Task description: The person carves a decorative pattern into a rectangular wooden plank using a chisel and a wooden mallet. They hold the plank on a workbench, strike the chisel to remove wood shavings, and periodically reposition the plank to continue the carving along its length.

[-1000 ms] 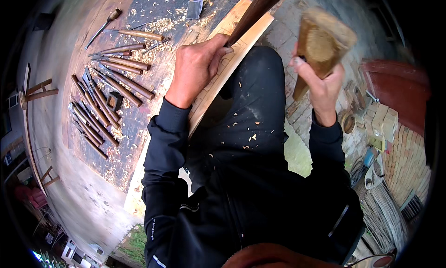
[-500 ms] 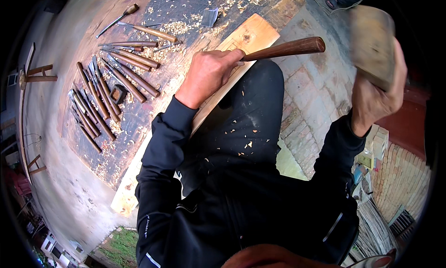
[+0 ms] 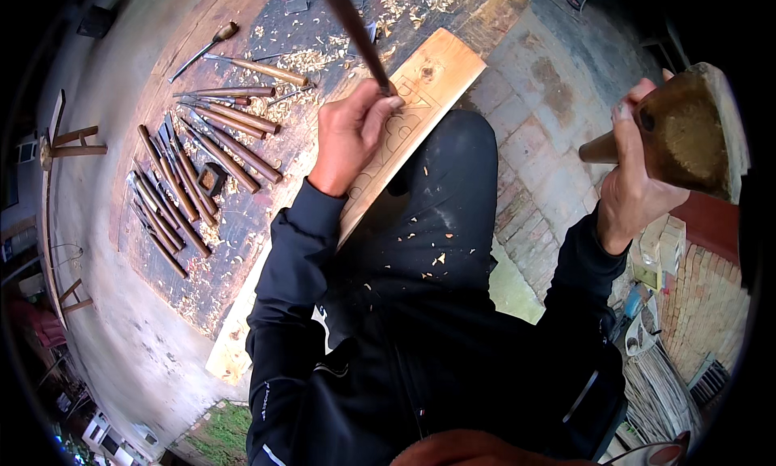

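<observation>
My left hand (image 3: 346, 139) is closed around the lower end of a wood-carving chisel (image 3: 356, 31). Its dark wooden handle points up and away from me; the fist hides the blade. Beneath that hand lies a pale wooden board (image 3: 443, 68) with carved outlines, running diagonally over my thigh. Off to the right, my right hand (image 3: 634, 187) grips a wooden mallet (image 3: 687, 130) in the air, well apart from the chisel. The mallet's block faces right and its short handle sticks out to the left.
Several carving chisels (image 3: 230, 159) lie on the worn workbench (image 3: 170, 74) at the left, among wood shavings (image 3: 311, 59). A small dark square box (image 3: 212, 177) sits between them. A wooden bench (image 3: 77, 143) stands far left. Stacked bricks (image 3: 703, 304) are at the right.
The chisel has swung from pointing right to pointing up and away, and my left hand has turned with it. My right hand has turned the mallet over and carried it down and right.
</observation>
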Available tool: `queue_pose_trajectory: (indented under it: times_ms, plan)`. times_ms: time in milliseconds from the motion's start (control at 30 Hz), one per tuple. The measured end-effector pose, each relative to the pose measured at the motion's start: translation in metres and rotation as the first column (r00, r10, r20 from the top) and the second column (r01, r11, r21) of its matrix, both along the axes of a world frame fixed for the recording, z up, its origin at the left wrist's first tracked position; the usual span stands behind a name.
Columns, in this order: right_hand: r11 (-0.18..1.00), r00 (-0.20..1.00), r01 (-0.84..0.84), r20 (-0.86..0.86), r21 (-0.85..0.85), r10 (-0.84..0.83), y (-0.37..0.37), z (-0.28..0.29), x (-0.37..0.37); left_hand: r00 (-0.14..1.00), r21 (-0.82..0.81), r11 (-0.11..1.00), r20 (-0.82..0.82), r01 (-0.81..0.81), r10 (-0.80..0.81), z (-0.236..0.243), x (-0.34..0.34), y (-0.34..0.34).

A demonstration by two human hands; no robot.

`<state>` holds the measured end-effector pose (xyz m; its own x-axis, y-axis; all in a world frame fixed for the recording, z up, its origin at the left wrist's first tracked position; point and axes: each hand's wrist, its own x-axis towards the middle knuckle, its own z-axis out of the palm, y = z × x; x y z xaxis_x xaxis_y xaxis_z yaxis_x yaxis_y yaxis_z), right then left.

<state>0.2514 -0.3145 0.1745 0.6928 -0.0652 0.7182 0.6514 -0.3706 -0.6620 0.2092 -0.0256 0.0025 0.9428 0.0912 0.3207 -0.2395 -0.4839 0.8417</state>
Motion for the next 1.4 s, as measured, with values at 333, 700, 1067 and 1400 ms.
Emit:
queue_pose_trajectory:
  times_ms: [333, 700, 1067, 1400]
  plan:
    - [0.955, 0.714, -0.273, -0.641, 0.113, 0.28, 0.016, -0.089, -0.039, 0.994, -0.471, 0.876, -0.068, -0.107, 0.085, -0.005, -0.002, 0.002]
    - [0.94, 0.574, -0.326, -0.769, 0.1, 0.281, 0.026, -0.124, -0.029, 1.0, -0.153, 0.988, -0.029, -0.01, 0.005, 0.007, 0.001, -0.002]
    - [0.934, 0.572, -0.343, -0.767, 0.097, 0.29, 0.027, -0.123, -0.03, 0.996, 0.046, 0.995, 0.0, 0.094, -0.094, 0.015, 0.005, 0.001]
    - [0.933, 0.583, -0.353, -0.763, 0.071, 0.279, 0.028, -0.119, -0.03, 0.992, 0.129, 0.986, 0.051, 0.105, -0.112, 0.014, 0.007, 0.0]
